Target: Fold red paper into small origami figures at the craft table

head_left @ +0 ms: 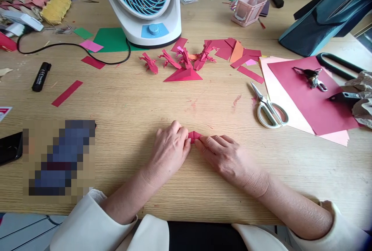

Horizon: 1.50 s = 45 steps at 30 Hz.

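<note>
A small folded piece of red paper (194, 136) lies between my two hands at the middle of the table. My left hand (172, 146) is closed on its left end, thumb and fingers pressed together. On the right end, the fingers of my right hand (222, 154) pinch the paper. Both ends are hidden under my fingertips; only the creased middle shows. Beyond my hands, several red folded-paper figures (149, 63) stand near a larger red folded piece (183, 75). Scissors (270, 109) with pale handles lie to the right, blades pointing away.
A white fan (162, 30) stands at the back. Red paper sheets (308, 100) lie at the right beside a blue bag (325, 14). A red strip (66, 93), a black marker (41, 76) and a black cable (72, 44) are on the left.
</note>
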Motion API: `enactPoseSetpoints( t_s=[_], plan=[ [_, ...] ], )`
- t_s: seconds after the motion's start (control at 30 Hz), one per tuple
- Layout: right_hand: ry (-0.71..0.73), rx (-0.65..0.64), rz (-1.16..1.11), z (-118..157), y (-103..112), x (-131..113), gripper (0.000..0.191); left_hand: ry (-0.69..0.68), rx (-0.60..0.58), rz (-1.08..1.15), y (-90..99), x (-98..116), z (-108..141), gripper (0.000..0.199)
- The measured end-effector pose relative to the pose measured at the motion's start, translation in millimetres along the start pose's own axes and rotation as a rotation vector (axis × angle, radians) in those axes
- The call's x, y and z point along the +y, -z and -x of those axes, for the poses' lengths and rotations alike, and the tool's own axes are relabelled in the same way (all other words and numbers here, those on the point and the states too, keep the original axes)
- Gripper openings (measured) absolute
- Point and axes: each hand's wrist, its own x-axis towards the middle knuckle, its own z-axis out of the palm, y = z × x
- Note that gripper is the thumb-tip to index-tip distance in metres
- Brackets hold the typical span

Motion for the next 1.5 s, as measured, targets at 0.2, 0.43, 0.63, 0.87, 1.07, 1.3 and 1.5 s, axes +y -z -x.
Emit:
enactPoseSetpoints(
  t_s=[0.2, 0.43, 0.63, 0.87, 1.07, 1.3, 1.5],
  plan=[
    [-0.018, 0.008, 0.027, -2.8, 0.8, -3.7, 0.03, -0.093, 0.121, 0.143, 4.7, -5.9, 18.1, 0.023],
    [-0.031, -0.006, -0.024, -4.1, 2.1, -1.7, 0.026, -0.355, 0.134, -0.029, -1.4, -8.5, 39.3, 0.043],
    [-0.008, -0.037, -0.091, 1.2, 2.8, 5.3, 0.03, -0.361, 0.07, -0.093, 3.4, -4.1, 38.8, 0.045],
    [-0.029, -0.026, -0.097, -2.6, 6.0, 1.8, 0.028, -0.313, 0.037, -0.136, 3.2, 0.5, 39.6, 0.049],
    [-0.037, -0.034, -0.09, -2.4, 5.6, 1.0, 0.027, -0.291, -0.003, -0.153, 4.5, 0.6, 39.5, 0.051],
    [-0.021, -0.042, -0.134, 4.6, 2.8, 4.3, 0.026, -0.267, 0.02, -0.081, -0.5, -4.8, 47.9, 0.05],
    [-0.048, -0.083, -0.114, 3.7, 6.7, 3.3, 0.024, -0.234, -0.026, 0.001, 12.9, -4.0, 40.0, 0.044]
  ],
)
